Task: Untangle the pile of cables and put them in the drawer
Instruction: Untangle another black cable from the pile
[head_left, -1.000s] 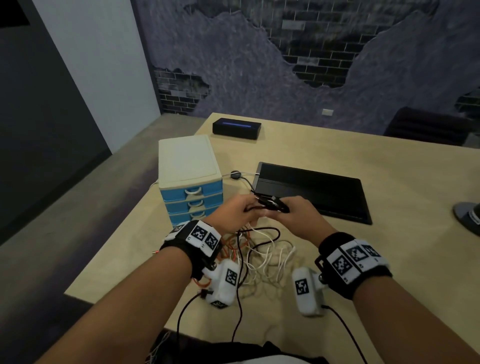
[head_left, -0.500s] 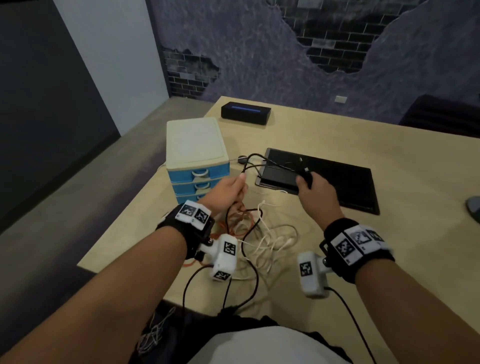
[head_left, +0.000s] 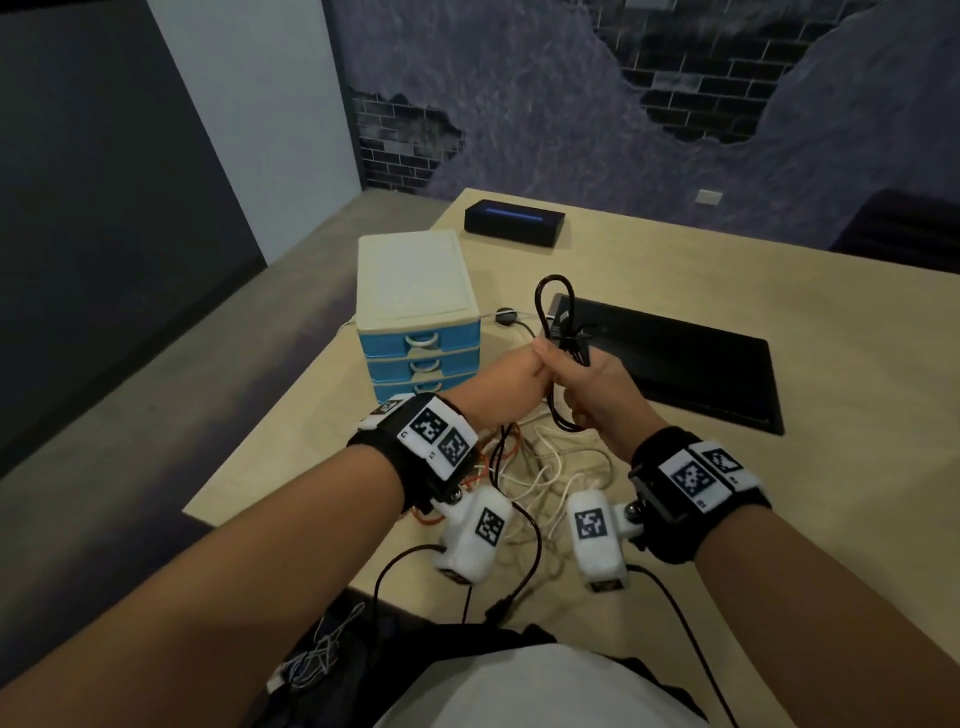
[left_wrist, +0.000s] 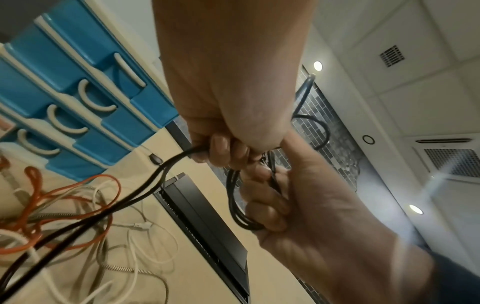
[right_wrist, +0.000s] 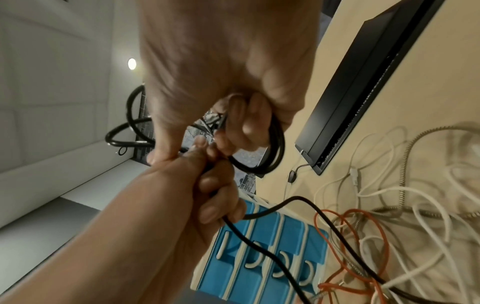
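Observation:
A black cable (head_left: 555, 332) is partly wound into loops, and my right hand (head_left: 592, 389) grips that coil (right_wrist: 270, 156) above the table. My left hand (head_left: 511, 376) touches the right one and grips the same cable's loose run (left_wrist: 166, 170), which trails down into the pile (head_left: 540, 467) of white, orange and grey cables on the table. The drawer unit (head_left: 415, 312), cream with blue drawers (left_wrist: 78, 86), stands to the left of my hands with all its drawers closed.
A flat black panel (head_left: 675, 358) lies on the table behind and to the right of my hands. A small black box (head_left: 514, 222) sits at the far edge. The table's near edge (head_left: 291, 540) runs just below the cable pile.
My hands were apart with the black cable stretched between them; now they are together, the cable sits in loops in my right hand, raised higher.

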